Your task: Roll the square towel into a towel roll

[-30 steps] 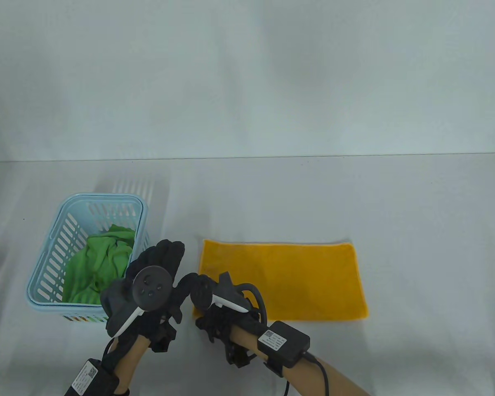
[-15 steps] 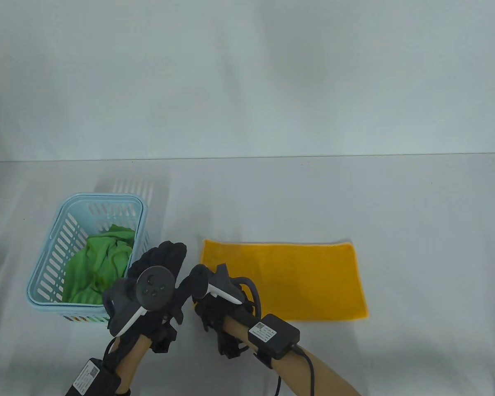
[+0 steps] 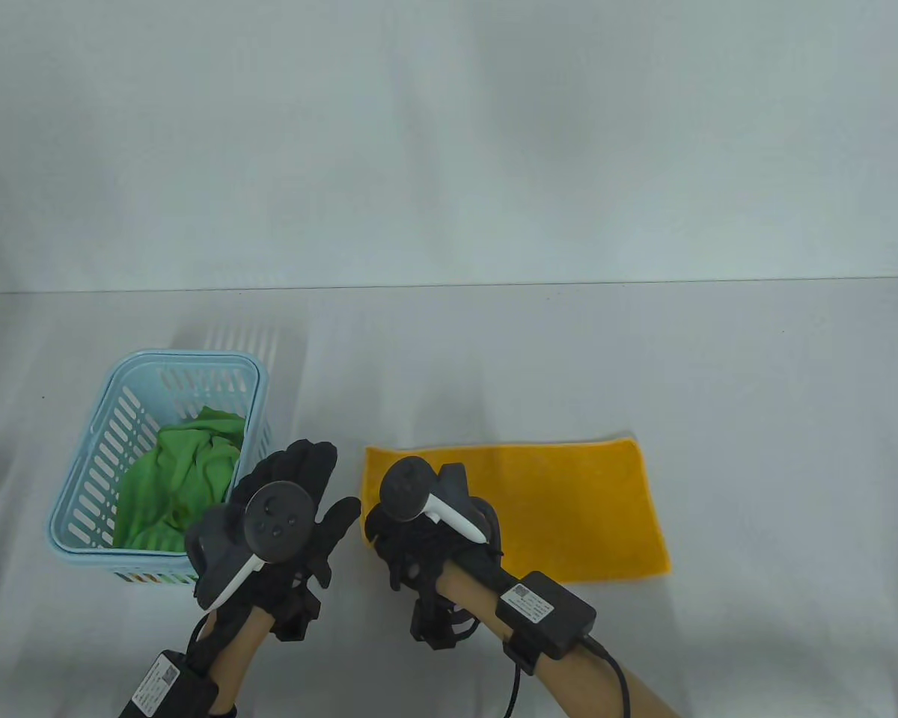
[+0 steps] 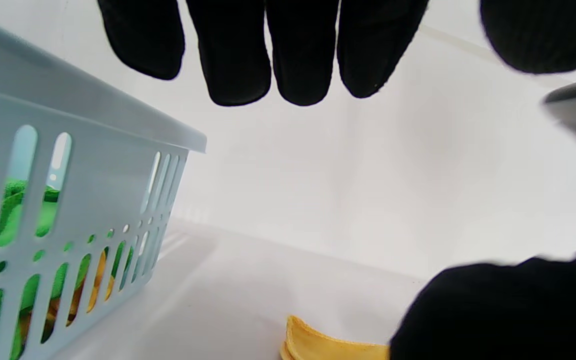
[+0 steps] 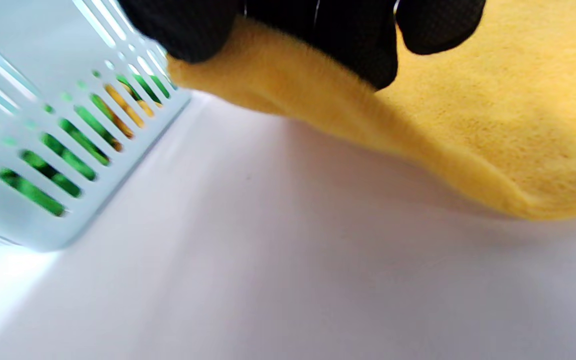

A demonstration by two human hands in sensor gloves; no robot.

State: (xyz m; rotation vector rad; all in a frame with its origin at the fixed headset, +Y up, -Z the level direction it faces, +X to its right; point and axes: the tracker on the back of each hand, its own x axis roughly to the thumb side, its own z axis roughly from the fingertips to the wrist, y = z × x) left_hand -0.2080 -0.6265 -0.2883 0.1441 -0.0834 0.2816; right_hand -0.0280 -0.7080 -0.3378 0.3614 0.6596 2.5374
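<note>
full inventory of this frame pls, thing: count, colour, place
yellow towel: 1, yellow-orange, folded flat, table centre-right; near-left corner lifted
basket: 1, light blue, slotted, table left
green cloth: 1, green, crumpled inside basket
table: 1, white, under everything
trackers: 2, dark grey with white strap, back of each hand
wrist boxes: 2, black, labelled, on forearms
left hand: black glove, fingers straight, between basket and towel, holds nothing
right hand: black glove, pinches the towel's lifted corner
</note>
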